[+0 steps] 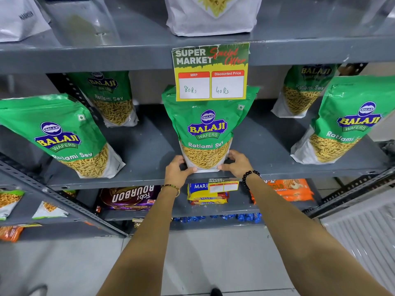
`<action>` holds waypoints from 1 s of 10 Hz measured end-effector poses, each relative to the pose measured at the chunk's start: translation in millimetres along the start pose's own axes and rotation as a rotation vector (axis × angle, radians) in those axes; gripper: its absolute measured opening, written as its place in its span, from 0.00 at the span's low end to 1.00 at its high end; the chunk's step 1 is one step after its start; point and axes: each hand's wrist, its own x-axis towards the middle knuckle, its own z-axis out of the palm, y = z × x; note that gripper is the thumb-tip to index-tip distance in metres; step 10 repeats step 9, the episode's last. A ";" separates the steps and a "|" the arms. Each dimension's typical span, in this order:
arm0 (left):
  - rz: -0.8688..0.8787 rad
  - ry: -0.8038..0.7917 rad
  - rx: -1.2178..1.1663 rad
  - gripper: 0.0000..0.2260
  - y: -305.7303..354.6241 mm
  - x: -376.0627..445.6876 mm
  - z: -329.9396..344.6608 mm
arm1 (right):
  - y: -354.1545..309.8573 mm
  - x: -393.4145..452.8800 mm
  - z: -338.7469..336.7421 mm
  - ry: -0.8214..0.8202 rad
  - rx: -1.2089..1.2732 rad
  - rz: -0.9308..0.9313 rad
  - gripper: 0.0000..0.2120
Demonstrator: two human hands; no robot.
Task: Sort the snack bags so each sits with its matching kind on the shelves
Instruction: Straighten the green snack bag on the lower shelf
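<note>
A green Balaji Ratlami Sev bag [207, 129] stands upright in the middle of the grey metal shelf [149, 180]. My left hand [178, 170] grips its lower left corner and my right hand [236, 162] grips its lower right corner. Matching green sev bags stand around it: one at the front left [62, 135], one behind it at the back left [109, 97], one at the front right [342, 122] and one at the back right [303, 92].
A yellow price tag [210, 72] hangs from the upper shelf edge over the held bag's top. White bags [211, 13] stand on the upper shelf. Below lie a Bourbon pack [130, 197], Marie biscuits [203, 194] and orange cookie packs [288, 189]. A slotted upright [70, 208] divides the left bay.
</note>
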 end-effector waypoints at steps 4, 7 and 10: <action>-0.009 -0.022 0.005 0.19 3.9 -4.0 -0.9 | 0.6 -1.8 0.0 0.004 0.005 -0.004 0.23; -0.040 -0.021 0.021 0.26 8.7 -6.6 -5.2 | -0.5 -9.6 3.0 0.005 0.006 -0.005 0.27; -0.054 0.002 0.072 0.32 0.3 -21.4 -11.6 | 8.4 -20.4 7.0 -0.010 -0.001 -0.014 0.33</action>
